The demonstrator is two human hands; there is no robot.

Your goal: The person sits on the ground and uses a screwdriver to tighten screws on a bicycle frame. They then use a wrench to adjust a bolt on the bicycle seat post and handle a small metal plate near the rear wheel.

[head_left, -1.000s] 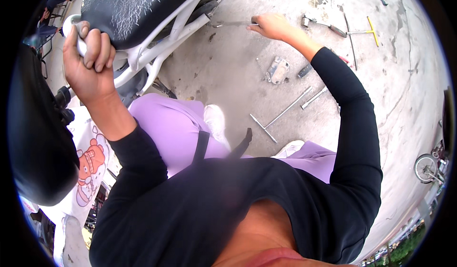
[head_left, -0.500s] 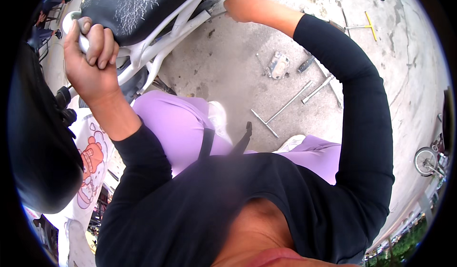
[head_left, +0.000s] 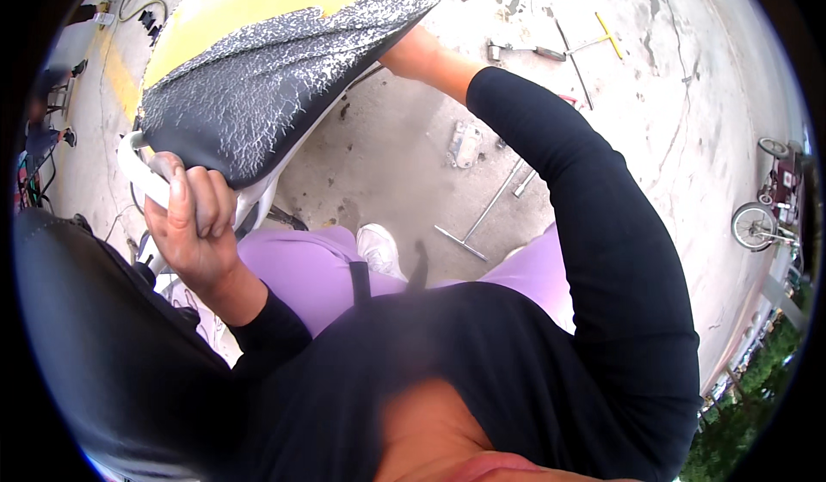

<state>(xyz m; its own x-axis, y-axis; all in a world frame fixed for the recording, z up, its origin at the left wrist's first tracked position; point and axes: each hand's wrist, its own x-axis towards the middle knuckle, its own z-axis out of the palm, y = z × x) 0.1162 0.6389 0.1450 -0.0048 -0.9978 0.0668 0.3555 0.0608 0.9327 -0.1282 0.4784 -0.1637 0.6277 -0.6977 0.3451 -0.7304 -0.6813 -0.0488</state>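
The long, cracked black seat (head_left: pixel 275 95) of a two-wheeler lies ahead of me on the left, its torn cover baring yellow padding. My left hand (head_left: pixel 198 207) is closed around the white grab rail (head_left: pixel 142 168) at the seat's near end. Along the seat's right side, my right hand (head_left: pixel 413 55) reaches in by the far part. The seat edge hides its fingers, so I cannot see what they hold or touch.
On the concrete right of the seat lie a T-handle wrench (head_left: pixel 482 220), a metal cover-like part (head_left: pixel 465 145) and a yellow-handled T-wrench (head_left: pixel 609 35). A large black padded shape (head_left: pixel 112 336) fills the lower left. A red wheeled vehicle (head_left: pixel 770 194) stands far right.
The view has shifted, showing more of the seat and its yellow padding. My right hand's fingers have gone behind the seat edge. My left hand keeps its hold on the rail.
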